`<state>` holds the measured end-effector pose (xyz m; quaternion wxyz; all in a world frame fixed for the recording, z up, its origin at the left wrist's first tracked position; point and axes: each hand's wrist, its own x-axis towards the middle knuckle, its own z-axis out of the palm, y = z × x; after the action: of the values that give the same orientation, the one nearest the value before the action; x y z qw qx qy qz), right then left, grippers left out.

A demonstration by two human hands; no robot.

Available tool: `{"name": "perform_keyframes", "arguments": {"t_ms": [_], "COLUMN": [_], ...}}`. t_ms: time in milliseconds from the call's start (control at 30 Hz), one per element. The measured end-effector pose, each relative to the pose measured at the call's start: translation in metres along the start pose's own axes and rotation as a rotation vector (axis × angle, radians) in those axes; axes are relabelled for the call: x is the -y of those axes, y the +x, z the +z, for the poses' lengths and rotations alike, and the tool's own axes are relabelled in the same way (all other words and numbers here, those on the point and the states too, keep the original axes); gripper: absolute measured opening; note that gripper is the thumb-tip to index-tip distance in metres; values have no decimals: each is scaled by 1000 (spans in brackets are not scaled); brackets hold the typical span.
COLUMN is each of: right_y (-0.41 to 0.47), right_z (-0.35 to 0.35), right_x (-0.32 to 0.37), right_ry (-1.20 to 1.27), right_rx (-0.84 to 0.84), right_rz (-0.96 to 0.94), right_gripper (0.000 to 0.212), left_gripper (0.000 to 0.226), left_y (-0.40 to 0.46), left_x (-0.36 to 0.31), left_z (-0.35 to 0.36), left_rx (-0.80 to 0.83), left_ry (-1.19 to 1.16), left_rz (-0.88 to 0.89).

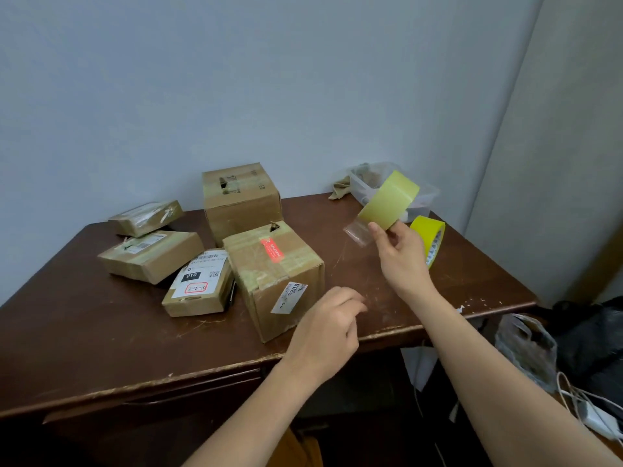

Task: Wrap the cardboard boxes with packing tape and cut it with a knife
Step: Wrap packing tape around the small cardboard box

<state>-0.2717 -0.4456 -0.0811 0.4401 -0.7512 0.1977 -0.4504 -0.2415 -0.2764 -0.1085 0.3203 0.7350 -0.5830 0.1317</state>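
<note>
Head view, looking down over a dark wooden desk point(101, 332): nearest us, the left hand point(325, 326) hangs above the front edge with fingers loosely curled, holding nothing, just beside the closest cardboard box point(274, 276), the one with a red sticker and an "808" label. Up and to the right, the right hand point(401, 256) is raised off the desk, thumb and fingers pinching a pale yellow roll of packing tape point(389, 200), and a short clear tail of tape point(359, 232) dangles from the roll by the thumb. Just behind that hand a second, brighter yellow tape roll point(431, 239) stands on edge. Left of the near box lies a flat parcel with a white shipping label point(199, 284), two more flat boxes beyond it, and a taller cardboard box point(241, 200) by the wall. Far right corner: a clear plastic tub point(365, 183).
</note>
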Motion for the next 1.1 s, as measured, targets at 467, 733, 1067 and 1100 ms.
{"name": "perform_keyframes", "arguments": {"t_ms": [467, 733, 1067, 1100], "right_y": [-20, -34, -44, -45], "right_z": [62, 81, 78, 78], "right_x": [32, 33, 30, 29], "right_ry": [399, 566, 514, 507], "right_rx": [-205, -213, -259, -267], "right_rz": [228, 230, 171, 168], "right_gripper": [14, 12, 10, 10], "left_gripper": [32, 39, 51, 53], "left_y": [-29, -30, -33, -34], "left_x": [62, 80, 80, 80], "left_z": [-73, -67, -57, -57], "left_rx": [-501, -291, -331, -326], "left_ry": [-224, -414, -432, -441], "left_rz": [-538, -544, -503, -501]}}
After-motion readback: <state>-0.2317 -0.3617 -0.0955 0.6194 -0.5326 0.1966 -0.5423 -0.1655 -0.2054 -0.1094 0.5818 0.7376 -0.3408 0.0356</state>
